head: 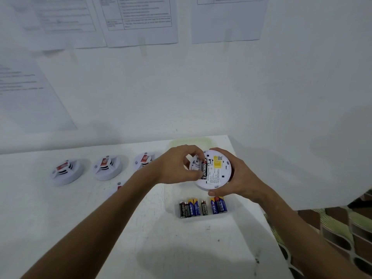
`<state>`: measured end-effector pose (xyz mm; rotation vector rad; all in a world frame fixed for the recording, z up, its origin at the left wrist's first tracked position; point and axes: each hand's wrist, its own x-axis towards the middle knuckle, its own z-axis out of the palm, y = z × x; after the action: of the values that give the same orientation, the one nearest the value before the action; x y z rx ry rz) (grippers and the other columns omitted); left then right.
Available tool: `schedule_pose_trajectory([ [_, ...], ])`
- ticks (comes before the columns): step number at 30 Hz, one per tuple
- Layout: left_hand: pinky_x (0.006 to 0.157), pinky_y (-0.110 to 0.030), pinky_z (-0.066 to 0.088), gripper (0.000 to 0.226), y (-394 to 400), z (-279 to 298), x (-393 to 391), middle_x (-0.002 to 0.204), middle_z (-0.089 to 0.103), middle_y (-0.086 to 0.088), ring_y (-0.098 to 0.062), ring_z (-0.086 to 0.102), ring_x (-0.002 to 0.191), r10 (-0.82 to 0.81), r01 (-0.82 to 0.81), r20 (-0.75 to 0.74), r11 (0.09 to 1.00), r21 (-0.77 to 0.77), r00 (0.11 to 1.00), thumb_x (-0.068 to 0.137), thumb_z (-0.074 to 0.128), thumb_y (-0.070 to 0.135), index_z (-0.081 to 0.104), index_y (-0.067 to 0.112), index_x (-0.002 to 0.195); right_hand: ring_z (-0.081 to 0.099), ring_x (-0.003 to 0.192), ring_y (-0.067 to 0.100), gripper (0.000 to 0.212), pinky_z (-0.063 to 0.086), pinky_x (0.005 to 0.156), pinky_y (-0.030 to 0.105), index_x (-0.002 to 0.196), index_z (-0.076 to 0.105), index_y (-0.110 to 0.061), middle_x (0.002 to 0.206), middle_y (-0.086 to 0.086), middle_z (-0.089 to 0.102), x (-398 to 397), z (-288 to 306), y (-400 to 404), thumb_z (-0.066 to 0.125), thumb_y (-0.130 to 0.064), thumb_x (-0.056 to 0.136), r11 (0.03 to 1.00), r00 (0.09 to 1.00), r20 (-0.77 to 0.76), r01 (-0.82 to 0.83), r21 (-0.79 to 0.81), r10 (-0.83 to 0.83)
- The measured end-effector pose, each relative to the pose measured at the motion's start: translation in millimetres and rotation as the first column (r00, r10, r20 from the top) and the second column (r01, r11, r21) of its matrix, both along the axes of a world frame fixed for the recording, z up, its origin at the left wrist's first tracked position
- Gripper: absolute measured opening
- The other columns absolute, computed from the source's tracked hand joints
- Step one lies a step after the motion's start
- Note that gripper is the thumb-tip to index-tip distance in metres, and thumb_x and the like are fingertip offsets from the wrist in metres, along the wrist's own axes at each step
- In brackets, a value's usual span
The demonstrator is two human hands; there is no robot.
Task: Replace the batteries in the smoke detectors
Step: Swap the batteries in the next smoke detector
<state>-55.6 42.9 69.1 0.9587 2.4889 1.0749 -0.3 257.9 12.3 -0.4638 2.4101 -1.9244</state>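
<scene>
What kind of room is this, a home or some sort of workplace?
Probably a work or training station rather than a home. Printed sheets are taped to the bare white wall, several smoke detectors are set out on a white table, and spare batteries lie lined up in a row.

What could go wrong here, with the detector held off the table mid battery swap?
1. The right hand alone grips the open smoke detector by its rim above the table; pressure from the left hand on the Eveready battery might tip or drop it.
2. The loose batteries lie directly below, mixed brands together, so a wrong pick is possible.
3. Polarity marks are unreadable here; the cell could seat reversed.
</scene>
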Motion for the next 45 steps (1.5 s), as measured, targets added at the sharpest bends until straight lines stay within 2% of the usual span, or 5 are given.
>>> schedule_pose_trajectory([
  [13,0.079,-0.021,0.048,0.045,2.4,-4.8,6.6,0.119,0.052,0.004,-0.014,0.054,0.101,0.021,-0.018,0.018,0.988,-0.155,1.000,0.078,0.079,0.025,0.046,0.028,0.108,0.063,0.105,0.015,0.089,0.054,0.081,0.022,0.128,0.057,-0.020,0.112,-0.006,0.067,2.7,0.4,-8.0,0.093,-0.005,0.047,0.996,0.998,-0.041,0.046,0.077,-0.043],
  [25,0.067,-0.013,0.037,0.023,18.4,-9.7,7.9,0.089,0.059,0.012,-0.010,0.052,0.087,0.177,-0.166,-0.209,0.984,0.069,0.962,0.085,0.072,0.028,0.052,0.021,0.094,0.064,0.099,0.004,0.082,0.053,0.078,0.017,0.120,0.058,-0.027,0.105,-0.019,0.068,0.2,1.1,-2.4,0.088,0.013,0.056,0.992,0.993,-0.064,0.100,0.070,-0.096],
  [31,0.064,-0.035,0.055,0.022,26.1,-16.4,-10.4,0.087,0.070,-0.001,-0.013,0.068,0.070,0.389,-0.418,0.155,0.819,0.393,0.908,0.079,0.076,0.012,0.060,0.018,0.093,0.063,0.104,0.004,0.083,0.054,0.080,0.018,0.123,0.056,-0.029,0.110,-0.017,0.066,2.3,-5.2,15.7,0.091,0.004,0.056,0.988,0.991,-0.039,0.134,0.082,-0.132],
  [39,0.055,-0.016,0.042,0.017,35.6,-64.4,-49.6,0.091,0.070,-0.003,-0.010,0.060,0.068,0.398,-0.404,-0.071,0.907,-0.121,0.915,0.081,0.075,0.024,0.069,0.014,0.093,0.061,0.107,0.001,0.082,0.052,0.081,0.014,0.123,0.056,-0.029,0.115,-0.017,0.065,7.6,-15.8,37.5,0.091,0.005,0.057,0.980,0.984,-0.005,0.178,0.091,-0.178],
  [45,0.075,-0.031,0.054,0.024,46.0,-84.4,-63.0,0.108,0.067,-0.007,-0.020,0.065,0.085,0.301,-0.340,-0.161,0.870,-0.358,0.940,0.086,0.068,0.022,0.070,0.011,0.107,0.061,0.110,0.004,0.083,0.053,0.083,0.017,0.123,0.056,-0.030,0.116,-0.016,0.065,10.6,-20.0,43.8,0.091,0.005,0.057,0.983,0.986,0.010,0.167,0.080,-0.169],
])
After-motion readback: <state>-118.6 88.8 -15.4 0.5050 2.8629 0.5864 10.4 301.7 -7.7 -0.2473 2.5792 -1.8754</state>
